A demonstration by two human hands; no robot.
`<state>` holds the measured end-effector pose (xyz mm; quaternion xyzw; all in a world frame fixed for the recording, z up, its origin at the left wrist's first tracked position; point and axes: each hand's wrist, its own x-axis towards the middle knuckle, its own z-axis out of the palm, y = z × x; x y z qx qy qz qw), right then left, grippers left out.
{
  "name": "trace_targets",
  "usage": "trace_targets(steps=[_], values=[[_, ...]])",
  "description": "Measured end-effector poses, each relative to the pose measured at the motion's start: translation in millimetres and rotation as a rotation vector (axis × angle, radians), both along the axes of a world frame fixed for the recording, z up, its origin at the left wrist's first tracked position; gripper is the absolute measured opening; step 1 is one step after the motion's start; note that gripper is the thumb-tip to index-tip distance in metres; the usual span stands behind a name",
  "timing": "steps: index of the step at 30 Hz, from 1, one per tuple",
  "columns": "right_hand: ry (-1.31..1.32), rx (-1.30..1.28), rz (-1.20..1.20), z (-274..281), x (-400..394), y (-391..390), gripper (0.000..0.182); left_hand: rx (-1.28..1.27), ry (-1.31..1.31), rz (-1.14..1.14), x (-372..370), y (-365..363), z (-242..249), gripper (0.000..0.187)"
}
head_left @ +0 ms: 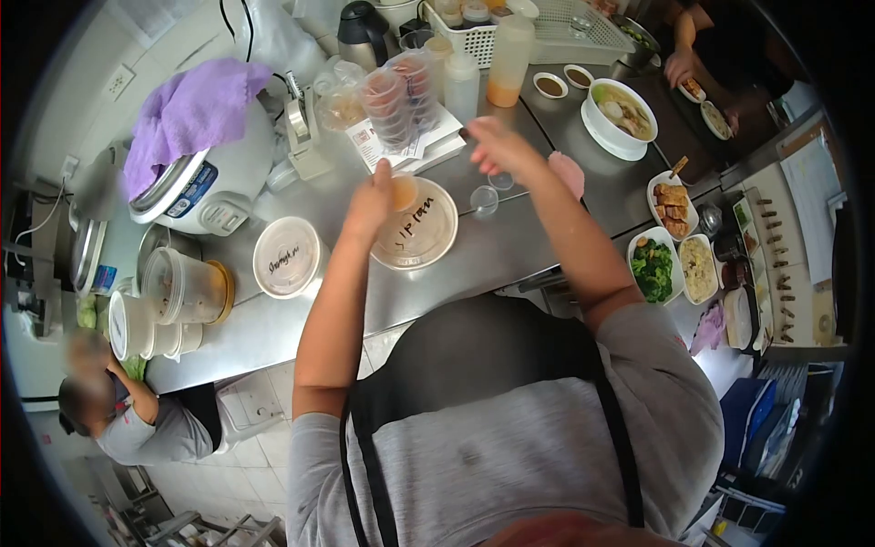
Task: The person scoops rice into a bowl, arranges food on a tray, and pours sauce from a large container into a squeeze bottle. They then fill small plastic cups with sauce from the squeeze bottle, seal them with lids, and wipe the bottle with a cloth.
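My left hand (pixel 371 202) is closed on a small clear cup of orange sauce (pixel 403 193), above a large round container with a white lid and black handwriting (pixel 415 228). My right hand (pixel 497 150) is raised over the counter, its fingers partly spread, with nothing visible in them. Below it lie small clear round pieces, one of them a clear lid or cup (pixel 485 201). A second lidded container with writing (pixel 287 257) stands left of my left hand. Stacked clear cups (pixel 398 105) rest on papers behind my hands.
Left stand a rice cooker (pixel 205 187) under a purple towel and several stacked tubs (pixel 173 292). Right are a soup bowl (pixel 620 117) and dishes of food (pixel 654 266). One person sits at lower left; another person's hands (pixel 679 68) hold dishes at upper right.
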<state>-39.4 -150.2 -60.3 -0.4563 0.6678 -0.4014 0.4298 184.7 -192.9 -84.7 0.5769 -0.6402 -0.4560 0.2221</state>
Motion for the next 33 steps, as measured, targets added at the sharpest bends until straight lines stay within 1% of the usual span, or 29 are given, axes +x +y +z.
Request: trace_targets(steps=[2, 4, 5, 6, 8, 9, 10, 12, 13, 15, 16, 17, 18, 20, 22, 23, 25, 26, 27, 28, 30, 32, 33], values=[[-0.026, 0.030, -0.149, -18, -41, 3, 0.044, 0.017, -0.041, 0.010, 21, 4, 13, 0.068], [-0.004, -0.013, -0.294, -60, -70, 9, 0.043, 0.017, -0.087, 0.019, 49, 9, 24, 0.069], [0.278, 0.025, -0.249, -63, -75, 20, 0.044, -0.033, 0.030, 0.135, 57, 23, 39, 0.066], [0.561, 0.054, -0.193, -67, -74, 34, 0.045, -0.019, 0.009, 0.149, 72, 21, 38, 0.063], [0.790, -0.207, -0.147, -97, -71, 42, 0.050, 0.014, -0.038, 0.213, 126, 18, 37, 0.057], [0.757, -0.216, -0.108, -100, -62, 47, 0.051, -0.007, 0.013, 0.309, 149, 21, 34, 0.051], [0.725, -0.225, -0.070, -103, -52, 52, 0.053, -0.004, 0.035, 0.388, 174, 25, 30, 0.050], [0.784, -0.459, -0.107, -129, -40, 56, 0.055, -0.007, 0.083, 0.526, 221, 37, 23, 0.048], [0.826, -0.496, -0.117, -135, -35, 57, 0.055, -0.042, 0.056, 0.592, 240, 44, 17, 0.045], [0.912, -0.563, -0.166, -143, -30, 62, 0.054, 0.036, -0.006, 0.703, 274, 52, 4, 0.044], [0.916, -0.567, -0.170, -145, -32, 64, 0.053, 0.076, -0.035, 0.749, 285, 55, -6, 0.043], [0.916, -0.572, -0.174, -146, -34, 63, 0.052, 0.056, 0.029, 0.757, 295, 57, -20, 0.043], [0.914, -0.574, -0.178, -147, -33, 62, 0.051, 0.057, -0.019, 0.771, 300, 57, -31, 0.046], [0.886, -0.560, -0.183, -146, -32, 63, 0.049, 0.063, -0.256, 0.711, 307, 53, -55, 0.049], [0.891, -0.543, -0.169, -147, -27, 60, 0.047, -0.166, -0.417, 0.722, 321, 39, -114, 0.053], [0.909, -0.534, -0.159, -147, -26, 59, 0.046, -0.002, -0.473, 0.694, 303, 42, -84, 0.051], [0.968, -0.521, -0.161, -145, -28, 61, 0.045, -0.089, -0.641, 0.772, 292, 39, -85, 0.049], [1.008, -0.515, -0.168, -147, -29, 59, 0.044, -0.144, -0.717, 0.795, 282, 33, -85, 0.049], [1.050, -0.503, -0.181, -148, -30, 60, 0.044, -0.209, -0.716, 0.773, 272, 31, -79, 0.048], [1.035, -0.492, -0.188, -146, -30, 62, 0.043, -0.273, -0.716, 0.750, 268, 32, -73, 0.047], [1.000, -0.484, -0.195, -142, -26, 61, 0.043, -0.600, -0.720, 0.648, 264, 28, -77, 0.042], [1.024, -0.467, -0.229, -144, -24, 57, 0.043, -0.598, -1.013, 0.545, 258, 27, -99, 0.046], [1.040, -0.452, -0.253, -146, -24, 61, 0.043, -0.473, -1.013, 0.506, 258, 26, -98, 0.046]])
